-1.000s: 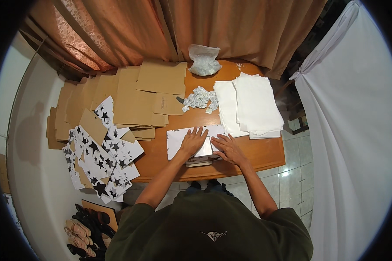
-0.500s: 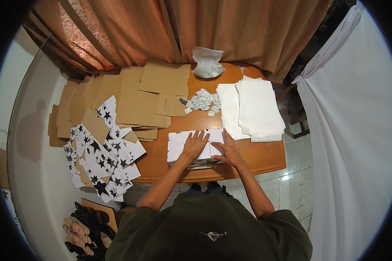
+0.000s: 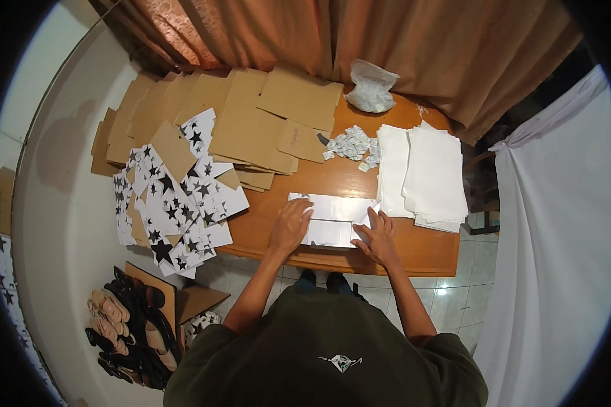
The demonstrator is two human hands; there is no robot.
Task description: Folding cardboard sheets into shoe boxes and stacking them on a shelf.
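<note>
A long white cardboard box (image 3: 329, 209) lies near the front edge of the table, with a seam running along its top between white panels. My left hand (image 3: 290, 224) is at its left end, fingers curled over the edge. At the right end my right hand (image 3: 377, 237) has its fingers bent over a raised white flap and its thumb on the top panel. The box's underside is hidden.
White star-printed card pieces (image 3: 172, 197) lie heaped on the left, with brown cardboard sheets (image 3: 234, 115) behind. Small white packets (image 3: 353, 144) and a plastic bag (image 3: 372, 88) are at the back. White paper sheets (image 3: 434, 173) lie right; shoes (image 3: 132, 325) stand lower left.
My left hand has gone from flat on the box's top to its left end. My right hand stays at the right end, where a flap now stands up. The whole view has shifted and tilted.
</note>
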